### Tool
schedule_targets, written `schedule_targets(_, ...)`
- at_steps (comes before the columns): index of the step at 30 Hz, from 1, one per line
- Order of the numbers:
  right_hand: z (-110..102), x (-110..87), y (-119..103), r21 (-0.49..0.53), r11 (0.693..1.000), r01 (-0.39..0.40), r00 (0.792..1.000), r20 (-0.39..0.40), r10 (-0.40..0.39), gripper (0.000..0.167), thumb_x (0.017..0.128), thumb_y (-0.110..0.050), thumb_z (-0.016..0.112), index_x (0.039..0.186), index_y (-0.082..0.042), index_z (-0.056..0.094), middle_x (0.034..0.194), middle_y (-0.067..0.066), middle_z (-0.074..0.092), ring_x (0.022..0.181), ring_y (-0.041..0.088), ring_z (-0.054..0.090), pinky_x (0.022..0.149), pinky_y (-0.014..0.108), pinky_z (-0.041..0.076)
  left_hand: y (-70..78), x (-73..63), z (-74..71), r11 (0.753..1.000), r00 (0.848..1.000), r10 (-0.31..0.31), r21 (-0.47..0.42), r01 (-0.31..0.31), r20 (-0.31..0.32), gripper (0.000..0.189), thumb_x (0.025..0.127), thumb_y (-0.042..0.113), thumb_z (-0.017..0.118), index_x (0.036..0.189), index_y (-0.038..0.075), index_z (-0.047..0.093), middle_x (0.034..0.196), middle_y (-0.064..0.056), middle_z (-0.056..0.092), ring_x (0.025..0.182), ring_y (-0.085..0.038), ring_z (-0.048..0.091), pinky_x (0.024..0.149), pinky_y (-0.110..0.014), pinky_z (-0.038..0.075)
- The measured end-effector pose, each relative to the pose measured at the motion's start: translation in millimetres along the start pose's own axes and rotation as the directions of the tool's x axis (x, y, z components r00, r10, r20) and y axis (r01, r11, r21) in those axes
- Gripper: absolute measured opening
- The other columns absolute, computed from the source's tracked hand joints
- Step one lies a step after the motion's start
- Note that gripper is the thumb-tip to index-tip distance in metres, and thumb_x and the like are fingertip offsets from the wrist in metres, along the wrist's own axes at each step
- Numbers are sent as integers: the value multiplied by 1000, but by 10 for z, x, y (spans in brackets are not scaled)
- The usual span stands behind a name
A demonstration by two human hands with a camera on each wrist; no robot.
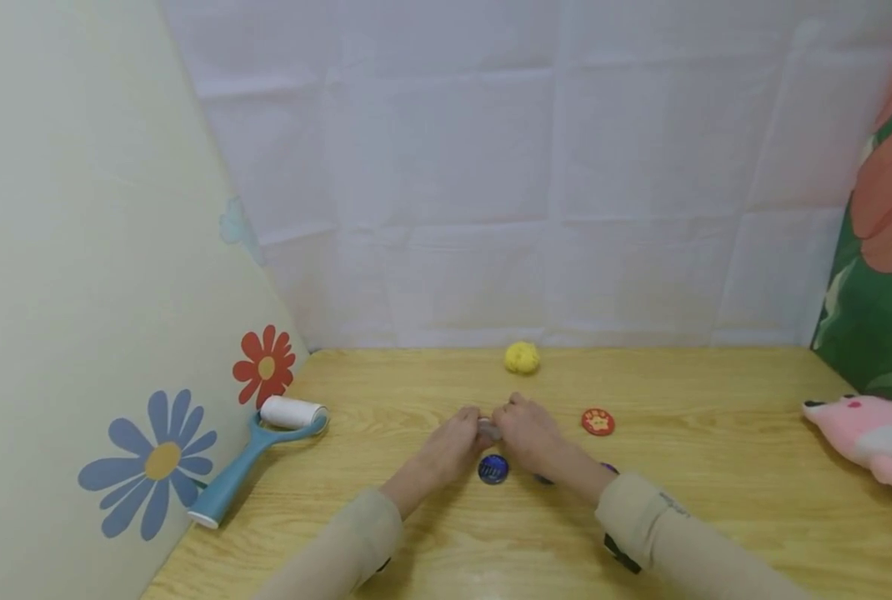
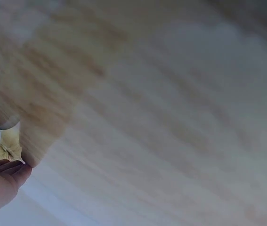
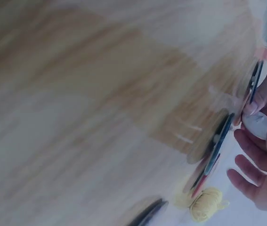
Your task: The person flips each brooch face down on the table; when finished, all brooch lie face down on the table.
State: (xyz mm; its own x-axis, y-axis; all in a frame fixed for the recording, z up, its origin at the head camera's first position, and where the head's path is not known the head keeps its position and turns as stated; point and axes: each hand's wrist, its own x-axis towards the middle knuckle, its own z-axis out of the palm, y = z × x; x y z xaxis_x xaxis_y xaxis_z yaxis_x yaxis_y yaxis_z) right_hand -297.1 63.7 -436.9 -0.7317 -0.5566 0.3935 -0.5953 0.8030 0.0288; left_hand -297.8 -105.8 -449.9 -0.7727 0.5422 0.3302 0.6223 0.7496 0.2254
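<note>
- From my remote seat, reading the head view as a clock centred on the pale disc (image 1: pixel 488 429), I see it held between 2 bare hands above the wood-grain table (image 1: pixel 446 533).
- The left hand (image 1: pixel 449 446), at 8 o'clock, has its fingers curled in and pinches the disc, its thumb on the disc's face.
- The right hand (image 1: pixel 527 435), at 3 o'clock, grips the other side with bent fingers, the lower ones spread slightly apart; both wrist views catch the hands only at their edges, so its exact hold is hard for me to judge.
- At 6 o'clock, just beside the hands, a dark blue badge (image 1: pixel 493 469) lies flat.
- At 4 o'clock, 2 more dark discs (image 1: pixel 608 468) show partly, behind the right forearm.
- Near 3 o'clock, beyond the right hand, sits a red badge (image 1: pixel 598 422).
- At 1 o'clock I see a yellow yarn ball (image 1: pixel 522 357).
- Well apart at 9 o'clock, a blue-handled roller (image 1: pixel 260 435) lies beside the flowered panel (image 1: pixel 78 250).
- Far out at 3 o'clock, a pink plush toy (image 1: pixel 866 437) lies on the table.
</note>
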Motion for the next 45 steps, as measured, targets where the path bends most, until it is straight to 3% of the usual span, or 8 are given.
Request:
schedule_targets(4, 12, -6, -11, 65, 992, -103, 995, 12, 103, 10, 76, -4, 74, 79, -10, 66, 73, 3, 64, 71, 20, 52, 56, 31, 49, 2, 9, 35, 1000, 1000, 17, -4, -17, -16, 21, 96, 17, 62, 101, -2, 52, 90, -13, 57, 79, -26, 61, 65, -36, 55)
schedule_targets(11, 13, 24, 28, 198, 949, -246, 968, -9, 252, 13, 94, -16, 64, 84, -9, 68, 78, 5, 64, 74, 22, 57, 57, 34, 51, 23, 8, 59, 999, 999, 34, -4, -35, -41, 23, 94, 16, 64, 101, -2, 51, 83, -11, 54, 71, -25, 58, 57, -37, 52)
schedule_targets(16, -5, 50, 73, 248, 952, -180, 980, -42, 196, 10, 89, -16, 71, 95, -9, 72, 86, 5, 69, 78, 22, 57, 60, 35, 52, -83, 42, 118, 998, 997, 51, -20, -53, -62, 27, 96, 21, 63, 109, -1, 54, 89, -14, 56, 76, -29, 60, 60, -41, 53)
schedule_targets(19, 5, 52, 127, 244, 962, -125, 992, 0, 129, 21, 84, -21, 76, 101, -9, 73, 88, 5, 68, 79, 20, 55, 61, 34, 51, -13, 39, 6, 1000, 1000, 10, -23, -10, 13, 36, 94, 17, 64, 115, -10, 55, 106, -29, 59, 100, -42, 60, 81, -47, 54)
schedule_targets(23, 11, 51, 172, 242, 967, -84, 995, 80, 66, 35, 81, -27, 79, 110, -8, 71, 92, 5, 66, 82, 19, 52, 61, 32, 50, -38, 51, -25, 1000, 994, -19, -15, 21, 109, 49, 96, 19, 61, 127, -16, 49, 133, -37, 47, 129, -51, 39, 105, -51, 36)
schedule_targets(30, 22, 63, 183, 225, 970, -92, 985, 161, 56, 38, 84, -32, 76, 113, -8, 69, 100, 7, 64, 89, 19, 50, 67, 32, 50, -50, 64, -39, 1000, 988, -8, 31, 3, 156, 47, 97, 20, 61, 127, -15, 51, 132, -33, 50, 129, -48, 41, 104, -50, 38)
schedule_targets(41, 40, 54, 224, 123, 992, 6, 991, 132, -22, 35, 85, -35, 75, 108, -9, 72, 94, 5, 60, 86, 19, 47, 73, 31, 44, 32, 68, -52, 981, 975, -47, 194, 4, 216, 47, 100, 24, 56, 129, -12, 50, 136, -30, 48, 130, -41, 42, 100, -53, 43)
schedule_targets(45, 27, 57, 249, 109, 994, 28, 992, 122, -42, 36, 85, -36, 75, 109, -9, 72, 97, 7, 61, 88, 21, 49, 75, 33, 45, 62, 89, -101, 978, 975, 7, 203, -53, 221, 39, 100, 22, 56, 120, -12, 53, 121, -28, 56, 118, -39, 53, 94, -49, 48)
